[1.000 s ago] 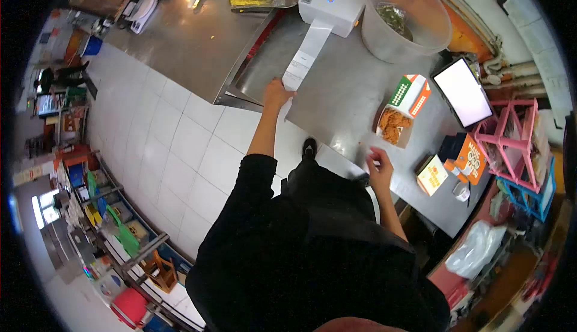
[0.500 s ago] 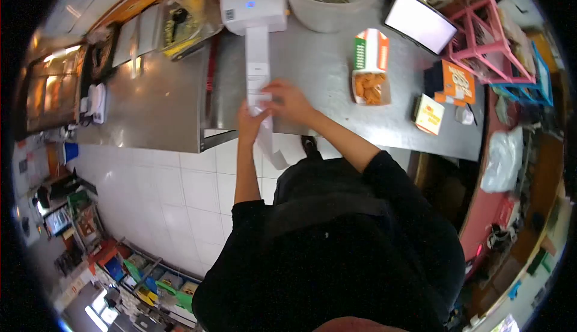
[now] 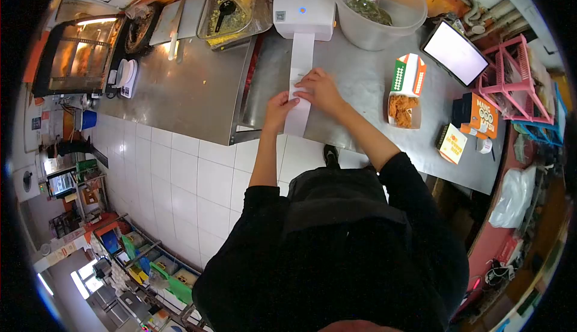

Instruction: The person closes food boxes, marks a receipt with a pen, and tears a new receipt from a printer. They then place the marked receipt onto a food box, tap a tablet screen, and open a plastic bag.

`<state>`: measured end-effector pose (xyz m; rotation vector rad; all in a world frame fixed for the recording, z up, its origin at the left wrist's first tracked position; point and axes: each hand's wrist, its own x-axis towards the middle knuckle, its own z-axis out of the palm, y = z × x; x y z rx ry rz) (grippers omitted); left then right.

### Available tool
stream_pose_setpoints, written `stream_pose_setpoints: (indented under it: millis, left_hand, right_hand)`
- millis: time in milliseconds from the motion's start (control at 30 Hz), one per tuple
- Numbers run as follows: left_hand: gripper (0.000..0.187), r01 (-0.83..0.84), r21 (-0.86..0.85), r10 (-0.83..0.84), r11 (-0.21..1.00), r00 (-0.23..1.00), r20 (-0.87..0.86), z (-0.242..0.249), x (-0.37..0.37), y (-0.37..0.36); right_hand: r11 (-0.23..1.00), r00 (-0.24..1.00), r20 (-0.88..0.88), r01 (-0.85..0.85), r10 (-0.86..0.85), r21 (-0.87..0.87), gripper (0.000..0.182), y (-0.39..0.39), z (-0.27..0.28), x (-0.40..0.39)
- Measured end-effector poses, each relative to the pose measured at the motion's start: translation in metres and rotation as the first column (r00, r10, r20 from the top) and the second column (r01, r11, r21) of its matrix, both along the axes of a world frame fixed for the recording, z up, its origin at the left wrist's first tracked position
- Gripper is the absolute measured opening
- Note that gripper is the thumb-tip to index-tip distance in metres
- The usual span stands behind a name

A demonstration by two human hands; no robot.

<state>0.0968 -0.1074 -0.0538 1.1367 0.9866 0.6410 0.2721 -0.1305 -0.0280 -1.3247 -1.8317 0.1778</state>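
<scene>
A long strip of white label paper runs out of the white label printer and hangs over the front edge of the counter. My left hand grips the strip's left edge between thumb and fingers, close to the counter edge. Just right of it, my right hand reaches across the strip, its thumb and fingers pinched on the paper. The fingers of both hands almost meet there. Faint print shows beside the right fingertips, too small to read.
On the metal counter stand a carton of fried chicken, a plastic tub of greens, a lit tablet, an orange box and a pink rack. To the left are a tray with a black spoon and a white scale.
The camera view has shifted, so the counter sits farther right. Both hands stay on the strip; its hanging end, curled before, now hangs straighter and shorter.
</scene>
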Motion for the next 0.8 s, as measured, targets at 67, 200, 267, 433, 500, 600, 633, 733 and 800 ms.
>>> stream_pose_setpoints:
  millis: [67, 200, 267, 433, 500, 600, 633, 733, 800]
  left_hand:
    - [0.029, -0.002, 0.031, 0.001, 1.0, 0.999, 0.036, 0.001, 0.001, 0.002]
    - [0.033, 0.029, 0.025, -0.033, 0.999, 0.987, 0.158, 0.013, 0.003, 0.007]
    - [0.033, 0.038, 0.036, -0.044, 0.999, 0.984, 0.174, 0.021, 0.003, 0.006]
    - [0.049, -0.101, 0.722, 0.551, 0.685, 0.719, -0.423, 0.014, -0.005, -0.016]
    - [0.054, -0.382, 0.125, 0.402, 0.915, 0.862, -0.31, 0.06, 0.022, -0.026]
    - [0.054, 0.075, -0.701, 0.214, 0.709, 0.925, 0.315, 0.088, 0.051, -0.029]
    - [0.054, 0.067, -0.693, 0.212, 0.718, 0.927, 0.31, 0.063, 0.047, -0.023]
    - [0.051, -0.159, 0.525, 0.478, 0.836, 0.679, -0.556, 0.043, 0.041, -0.004]
    - [0.06, -0.079, 0.568, 0.446, 0.819, 0.711, -0.545, -0.022, 0.023, 0.027]
  right_hand:
    - [0.954, 0.975, -0.156, -0.19, 0.156, -0.234, 0.014, 0.016, -0.011, 0.006]
    - [0.932, 0.958, -0.131, -0.278, 0.254, -0.232, 0.011, 0.025, -0.005, 0.008]
    - [0.985, 0.983, 0.075, -0.167, 0.169, -0.04, 0.009, 0.027, -0.003, 0.008]
    - [0.942, 0.978, 0.039, 0.189, -0.207, 0.278, 0.014, 0.005, 0.034, 0.027]
    - [0.894, 0.965, 0.056, 0.213, -0.254, 0.393, 0.017, -0.017, 0.047, 0.04]
    - [0.913, 0.969, 0.102, 0.174, -0.226, 0.37, 0.024, -0.036, 0.049, 0.061]
    - [0.908, 0.97, 0.091, 0.175, -0.225, 0.38, 0.024, -0.04, 0.048, 0.063]
    - [0.942, 0.971, 0.032, 0.223, -0.238, 0.25, 0.022, -0.044, 0.048, 0.075]
    - [0.974, 0.977, -0.012, 0.213, -0.213, 0.076, 0.019, -0.062, 0.036, 0.073]
